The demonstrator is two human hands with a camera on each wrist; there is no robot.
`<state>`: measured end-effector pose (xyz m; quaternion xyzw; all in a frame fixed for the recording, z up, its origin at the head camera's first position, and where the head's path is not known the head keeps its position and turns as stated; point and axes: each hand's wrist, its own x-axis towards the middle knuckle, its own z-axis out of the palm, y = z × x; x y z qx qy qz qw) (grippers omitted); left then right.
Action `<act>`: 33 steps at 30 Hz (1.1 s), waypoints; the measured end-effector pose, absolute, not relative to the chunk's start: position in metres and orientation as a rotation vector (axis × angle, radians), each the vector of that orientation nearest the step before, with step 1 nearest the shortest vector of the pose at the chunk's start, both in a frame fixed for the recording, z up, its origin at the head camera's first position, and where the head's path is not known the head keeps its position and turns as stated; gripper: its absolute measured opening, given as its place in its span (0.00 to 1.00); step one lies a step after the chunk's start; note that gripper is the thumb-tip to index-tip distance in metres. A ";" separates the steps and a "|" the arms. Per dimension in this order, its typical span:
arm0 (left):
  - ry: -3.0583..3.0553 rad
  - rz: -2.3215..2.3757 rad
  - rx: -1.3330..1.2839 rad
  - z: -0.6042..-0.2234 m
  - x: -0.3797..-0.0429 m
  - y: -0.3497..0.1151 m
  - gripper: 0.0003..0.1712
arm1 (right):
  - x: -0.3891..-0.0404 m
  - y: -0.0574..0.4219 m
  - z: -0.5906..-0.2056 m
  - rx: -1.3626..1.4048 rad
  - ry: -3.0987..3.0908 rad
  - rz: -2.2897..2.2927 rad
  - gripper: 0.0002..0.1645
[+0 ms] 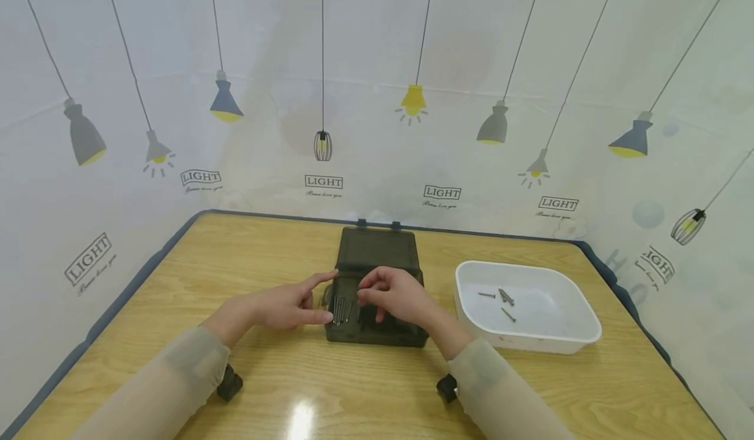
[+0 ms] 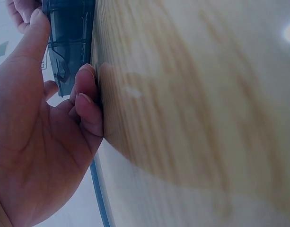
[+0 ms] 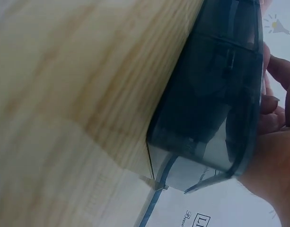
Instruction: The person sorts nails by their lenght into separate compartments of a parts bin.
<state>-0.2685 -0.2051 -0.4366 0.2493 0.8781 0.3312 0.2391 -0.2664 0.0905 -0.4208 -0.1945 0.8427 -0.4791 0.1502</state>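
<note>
A dark see-through plastic box [image 1: 377, 336] lies on the table with its lid [image 1: 377, 249] laid back. Several screws [image 1: 340, 310] lie side by side in its left compartment. My left hand [image 1: 283, 306] touches the box's left side, index finger and thumb stretched out along it. In the left wrist view its other fingers [image 2: 89, 113] are bent beside the box near the tabletop. Over the middle of the box hovers my right hand [image 1: 400, 296], fingers bent and fingertips close together. Whether it pinches a screw is too small to tell.
A white tray [image 1: 530, 338] holding several loose screws [image 1: 506, 297] stands right of the box. Below the sleeves, dark wrist-camera pieces [image 1: 230, 384] show over the wooden table [image 1: 265, 374]. A lamp-printed curtain [image 1: 377, 165] hangs behind the table's far edge.
</note>
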 end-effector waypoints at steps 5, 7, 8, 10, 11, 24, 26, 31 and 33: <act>2.409 0.900 0.673 -0.435 -0.268 -0.204 0.56 | -0.264 0.099 -0.420 -0.630 2.464 -1.339 0.10; 2.409 0.900 0.674 -0.435 -0.267 -0.204 0.56 | -0.262 0.107 -0.419 -0.656 2.472 -1.342 0.11; 2.409 0.901 0.676 -0.435 -0.267 -0.204 0.56 | -0.261 0.112 -0.417 -0.661 2.469 -1.348 0.11; 2.410 0.902 0.690 -0.434 -0.267 -0.204 0.56 | -0.260 0.126 -0.411 -0.656 2.465 -1.356 0.12; 2.412 0.900 0.699 -0.434 -0.267 -0.204 0.56 | -0.260 0.134 -0.408 -0.650 2.470 -1.356 0.13; 2.424 0.891 0.718 -0.433 -0.265 -0.205 0.56 | -0.266 0.271 -0.389 -0.417 2.678 -1.244 0.19; 2.425 0.894 0.717 -0.433 -0.265 -0.205 0.56 | -0.268 0.290 -0.390 -0.392 2.686 -1.204 0.20; 2.426 0.886 0.714 -0.435 -0.267 -0.205 0.56 | -0.272 0.331 -0.400 -0.351 2.697 -1.013 0.16; 2.426 0.880 0.714 -0.435 -0.267 -0.205 0.56 | -0.272 0.342 -0.402 -0.340 2.681 -0.951 0.13</act>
